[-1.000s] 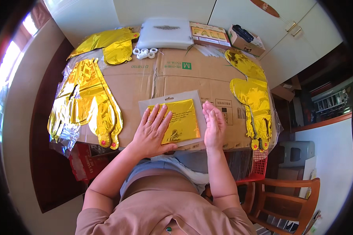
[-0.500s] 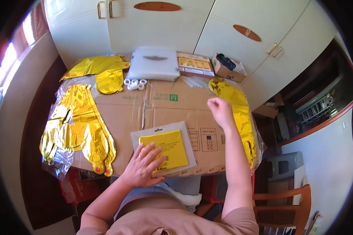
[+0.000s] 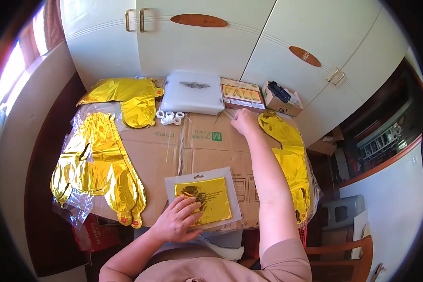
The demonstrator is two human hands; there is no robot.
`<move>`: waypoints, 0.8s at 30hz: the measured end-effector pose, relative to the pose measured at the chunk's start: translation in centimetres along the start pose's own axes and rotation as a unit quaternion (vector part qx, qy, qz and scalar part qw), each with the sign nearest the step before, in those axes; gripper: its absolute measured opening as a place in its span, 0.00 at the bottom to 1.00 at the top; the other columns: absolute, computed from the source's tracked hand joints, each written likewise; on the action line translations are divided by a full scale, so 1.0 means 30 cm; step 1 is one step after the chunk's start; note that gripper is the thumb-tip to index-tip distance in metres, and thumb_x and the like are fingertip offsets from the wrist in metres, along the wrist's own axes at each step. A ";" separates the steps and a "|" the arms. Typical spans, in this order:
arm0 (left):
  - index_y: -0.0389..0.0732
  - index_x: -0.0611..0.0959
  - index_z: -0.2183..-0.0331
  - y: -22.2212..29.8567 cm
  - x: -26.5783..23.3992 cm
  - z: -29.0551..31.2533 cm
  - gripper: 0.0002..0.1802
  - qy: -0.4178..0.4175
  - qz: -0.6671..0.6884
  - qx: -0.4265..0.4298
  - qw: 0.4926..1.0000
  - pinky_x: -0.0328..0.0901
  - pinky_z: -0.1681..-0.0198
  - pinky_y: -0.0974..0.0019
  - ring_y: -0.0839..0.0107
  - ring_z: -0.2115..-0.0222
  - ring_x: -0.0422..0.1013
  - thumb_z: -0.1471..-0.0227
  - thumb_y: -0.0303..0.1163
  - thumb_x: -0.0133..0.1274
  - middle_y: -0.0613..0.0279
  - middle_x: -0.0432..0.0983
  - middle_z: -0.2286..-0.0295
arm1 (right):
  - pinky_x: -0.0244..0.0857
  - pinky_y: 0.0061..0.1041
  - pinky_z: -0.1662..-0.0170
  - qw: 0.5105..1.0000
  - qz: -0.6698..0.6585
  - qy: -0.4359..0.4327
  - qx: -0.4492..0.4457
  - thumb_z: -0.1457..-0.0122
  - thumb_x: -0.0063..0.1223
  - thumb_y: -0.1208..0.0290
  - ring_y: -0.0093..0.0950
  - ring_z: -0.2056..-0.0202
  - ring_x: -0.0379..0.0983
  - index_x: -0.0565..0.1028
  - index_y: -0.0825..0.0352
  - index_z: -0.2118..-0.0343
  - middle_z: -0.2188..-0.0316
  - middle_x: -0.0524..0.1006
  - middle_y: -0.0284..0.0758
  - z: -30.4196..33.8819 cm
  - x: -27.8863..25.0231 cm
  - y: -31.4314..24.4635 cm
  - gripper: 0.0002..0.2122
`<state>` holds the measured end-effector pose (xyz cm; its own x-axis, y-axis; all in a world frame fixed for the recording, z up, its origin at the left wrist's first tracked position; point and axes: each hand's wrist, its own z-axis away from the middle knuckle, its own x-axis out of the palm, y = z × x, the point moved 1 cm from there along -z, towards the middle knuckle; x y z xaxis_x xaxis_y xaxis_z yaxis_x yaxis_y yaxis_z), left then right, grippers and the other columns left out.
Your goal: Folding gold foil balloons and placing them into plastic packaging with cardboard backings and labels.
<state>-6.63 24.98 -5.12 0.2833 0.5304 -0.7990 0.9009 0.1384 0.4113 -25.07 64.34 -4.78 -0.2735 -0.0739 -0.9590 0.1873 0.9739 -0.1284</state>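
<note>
My left hand (image 3: 179, 217) rests with its fingers stretched over a clear hanging pouch (image 3: 235, 204) that holds a folded gold foil balloon (image 3: 218, 192). The pouch lies on the cardboard near its front edge. Far across, my right hand (image 3: 245, 123) is closed over a bundle of thin clear straws (image 3: 229, 113), just in front of a box with foil letters on its lid (image 3: 243, 95). What its fingers hold, if anything, is hidden. Flat gold foil balloons lie on the left (image 3: 103, 162), at the back left (image 3: 138, 105) and along the right side (image 3: 291, 162).
Flattened cardboard (image 3: 150, 150) covers the table. White ribbon rolls (image 3: 170, 117) sit before a frosted plastic case (image 3: 192, 96). A small carton (image 3: 284, 101) with a black object on top stands at the back right. White cabinets (image 3: 197, 47) rise behind; a wooden chair (image 3: 362, 254) is at lower right.
My right hand has reached farther forward and left, to the straws. My left hand stays on the pouch. The whole view has shifted a little, so things sit lower in it.
</note>
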 end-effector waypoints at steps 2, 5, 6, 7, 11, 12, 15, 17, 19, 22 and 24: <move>0.41 0.82 0.55 -0.005 0.001 0.006 0.28 -0.001 -0.004 -0.004 1.000 0.58 0.37 0.42 0.52 0.44 0.67 0.56 0.45 0.67 0.53 0.74 0.50 | 0.73 0.41 0.55 0.999 0.046 -0.028 -0.003 0.49 0.58 0.70 0.44 0.60 0.79 0.82 0.67 0.71 0.64 0.81 0.45 -0.004 -0.007 -0.018 0.07; 0.43 0.83 0.56 -0.004 0.001 0.009 0.27 0.001 -0.012 -0.008 1.000 0.58 0.38 0.42 0.53 0.44 0.68 0.58 0.45 0.67 0.54 0.74 0.50 | 0.74 0.42 0.54 0.993 0.106 -0.047 -0.033 0.50 0.53 0.74 0.45 0.60 0.81 0.83 0.70 0.71 0.63 0.82 0.49 0.020 -0.053 -0.071 0.09; 0.43 0.83 0.56 -0.004 0.002 0.007 0.27 0.003 -0.015 -0.009 1.000 0.58 0.38 0.42 0.54 0.44 0.68 0.58 0.45 0.68 0.55 0.74 0.50 | 0.74 0.42 0.54 0.992 0.117 -0.036 -0.029 0.50 0.53 0.74 0.45 0.60 0.81 0.83 0.69 0.71 0.64 0.82 0.49 0.026 -0.050 -0.064 0.08; 0.43 0.83 0.56 -0.002 0.005 0.004 0.27 0.002 -0.016 -0.006 1.000 0.58 0.38 0.42 0.54 0.44 0.68 0.59 0.44 0.68 0.55 0.74 0.50 | 0.74 0.43 0.55 0.991 0.127 -0.026 -0.025 0.49 0.53 0.74 0.45 0.61 0.81 0.83 0.69 0.71 0.65 0.82 0.48 0.029 -0.037 -0.049 0.08; 0.43 0.83 0.57 0.000 0.008 -0.020 0.26 0.013 -0.013 0.027 0.999 0.58 0.38 0.42 0.54 0.45 0.69 0.60 0.43 0.68 0.55 0.75 0.51 | 0.75 0.42 0.60 0.991 0.107 0.073 0.040 0.48 0.52 0.73 0.45 0.64 0.81 0.82 0.67 0.66 0.69 0.83 0.46 0.097 -0.038 0.032 0.09; 0.43 0.84 0.58 0.000 0.005 -0.011 0.26 0.016 -0.013 0.028 0.999 0.59 0.38 0.42 0.54 0.45 0.69 0.60 0.42 0.69 0.55 0.75 0.51 | 0.75 0.42 0.61 0.989 0.084 0.106 0.053 0.47 0.53 0.73 0.45 0.65 0.81 0.81 0.67 0.65 0.69 0.83 0.45 0.136 -0.032 0.009 0.09; 0.42 0.83 0.61 -0.005 0.010 0.004 0.20 0.028 -0.009 0.064 0.998 0.60 0.39 0.42 0.56 0.48 0.72 0.57 0.39 0.67 0.55 0.76 0.55 | 0.74 0.38 0.64 0.995 -0.036 0.078 0.046 0.46 0.56 0.73 0.44 0.68 0.80 0.79 0.66 0.63 0.69 0.83 0.43 0.338 -0.055 -0.058 0.08; 0.42 0.82 0.63 -0.013 0.022 0.011 0.18 0.035 -0.014 0.082 0.996 0.61 0.40 0.43 0.56 0.50 0.73 0.57 0.36 0.66 0.56 0.76 0.57 | 0.73 0.32 0.65 0.972 -0.211 0.089 0.043 0.44 0.59 0.74 0.37 0.71 0.80 0.78 0.67 0.63 0.72 0.82 0.41 0.558 -0.142 -0.128 0.07; 0.42 0.81 0.66 0.001 0.019 0.011 0.13 0.041 -0.021 0.094 0.995 0.63 0.41 0.43 0.57 0.51 0.74 0.57 0.32 0.65 0.56 0.77 0.59 | 0.72 0.27 0.65 0.948 -0.296 0.095 0.064 0.42 0.59 0.76 0.29 0.71 0.79 0.78 0.69 0.61 0.74 0.80 0.38 0.775 -0.203 -0.169 0.07; 0.42 0.81 0.68 0.018 0.044 0.025 0.11 0.044 -0.027 0.090 0.995 0.63 0.41 0.42 0.57 0.51 0.74 0.56 0.31 0.64 0.56 0.77 0.59 | 0.72 0.28 0.66 0.950 -0.286 0.126 0.019 0.43 0.59 0.79 0.30 0.72 0.77 0.78 0.68 0.63 0.72 0.78 0.37 1.035 -0.318 -0.216 0.05; 0.41 0.80 0.69 0.028 0.044 0.026 0.10 0.049 -0.019 0.083 0.995 0.64 0.41 0.43 0.56 0.51 0.74 0.56 0.28 0.63 0.56 0.77 0.59 | 0.72 0.30 0.65 0.950 -0.293 0.092 0.059 0.44 0.61 0.80 0.33 0.71 0.77 0.78 0.68 0.64 0.71 0.78 0.38 1.170 -0.366 -0.250 0.05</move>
<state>-5.25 25.13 -6.16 0.2215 0.6080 -0.7624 0.9547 0.0240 0.2965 9.65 50.31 -2.16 -0.5220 -0.5469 -0.6545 0.0535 0.7449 -0.6650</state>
